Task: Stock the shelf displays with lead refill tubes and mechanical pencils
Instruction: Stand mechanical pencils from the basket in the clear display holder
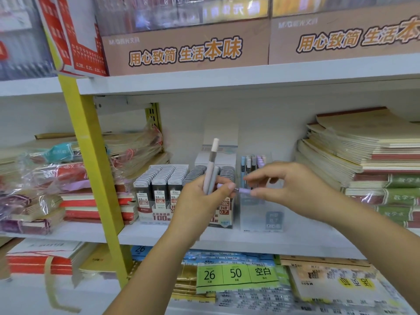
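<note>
Left hand (200,198), right hand (295,187) bare. Left forearm (159,264), right forearm (368,230) bare to frame edge.

The left hand (200,201) grips two upright pencils (211,171) while the right hand (293,185) pinches a level lilac pencil (244,190).

White shelf (304,241), lead refill display (159,196), pencil box (263,214), notebook stacks (368,160)
</note>
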The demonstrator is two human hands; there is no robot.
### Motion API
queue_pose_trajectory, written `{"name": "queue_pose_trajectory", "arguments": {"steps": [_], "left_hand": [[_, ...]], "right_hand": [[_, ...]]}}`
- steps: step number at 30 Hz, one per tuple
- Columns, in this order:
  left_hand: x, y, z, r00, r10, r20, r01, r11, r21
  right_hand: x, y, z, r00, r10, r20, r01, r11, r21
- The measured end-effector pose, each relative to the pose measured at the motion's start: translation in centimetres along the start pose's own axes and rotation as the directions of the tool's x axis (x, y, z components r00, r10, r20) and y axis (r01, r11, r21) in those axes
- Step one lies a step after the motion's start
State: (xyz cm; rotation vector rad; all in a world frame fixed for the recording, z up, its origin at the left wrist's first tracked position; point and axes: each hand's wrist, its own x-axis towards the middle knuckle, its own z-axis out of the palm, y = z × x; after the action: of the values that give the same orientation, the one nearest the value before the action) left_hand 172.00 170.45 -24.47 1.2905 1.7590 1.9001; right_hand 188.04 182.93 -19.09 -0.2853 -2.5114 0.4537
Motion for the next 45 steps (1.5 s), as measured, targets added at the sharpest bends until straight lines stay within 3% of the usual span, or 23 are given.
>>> {"name": "queue_pose_trajectory", "arguments": {"steps": [4, 8, 11, 19, 24, 33, 38, 43, 45], "left_hand": [[0.3, 0.9, 0.5, 0.998, 0.052, 0.026, -0.052, 0.999, 0.013], [0.1, 0.0, 0.7, 0.999, -0.017, 0.046, 0.016, 1.0, 0.015], [0.1, -0.9, 1.3, 0.991, -0.128, 0.048, 0.131, 0.988, -0.087], [-0.1, -2.2, 2.6, 0.993, 0.0, 0.118, -0.01, 0.997, 0.082], [-0.1, -2.8, 2.5, 0.993, 0.031, 0.117, -0.041, 0.996, 0.084], [0.1, -3.2, 2.6, 0.993, 0.036, 0.117, -0.044, 0.997, 0.067], [0.0, -2.9, 2.3, 0.992, -0.04, 0.124, 0.037, 0.999, 0.02], [-0.3, -2.2, 1.8, 0.973, -0.115, 0.198, 0.133, 0.988, -0.08], [-0.5, -1.8, 1.7, 0.965, -0.111, 0.239, 0.141, 0.984, -0.113]], "right_hand": [[0.4, -0.7, 0.7, 0.992, -0.116, -0.054, 0.117, 0.993, 0.012], [0.6, 1.0, -1.3, 0.967, 0.02, -0.252, 0.085, 0.914, 0.396], [1.1, 2.6, -2.5, 0.928, 0.055, -0.369, 0.131, 0.878, 0.46], [1.4, 5.7, 0.2, 0.948, 0.065, -0.313, 0.024, 0.962, 0.271], [1.2, 5.9, 1.8, 0.962, 0.003, -0.272, 0.04, 0.987, 0.153], [1.2, 6.0, 2.2, 0.96, 0.019, -0.279, 0.004, 0.997, 0.082], [1.7, 7.0, 2.4, 0.946, -0.045, -0.322, -0.064, 0.945, -0.32], [1.6, 6.0, 2.0, 0.926, -0.001, -0.377, -0.121, 0.947, -0.298], [1.3, 4.8, 2.0, 0.926, 0.034, -0.375, -0.093, 0.985, -0.143]]}}
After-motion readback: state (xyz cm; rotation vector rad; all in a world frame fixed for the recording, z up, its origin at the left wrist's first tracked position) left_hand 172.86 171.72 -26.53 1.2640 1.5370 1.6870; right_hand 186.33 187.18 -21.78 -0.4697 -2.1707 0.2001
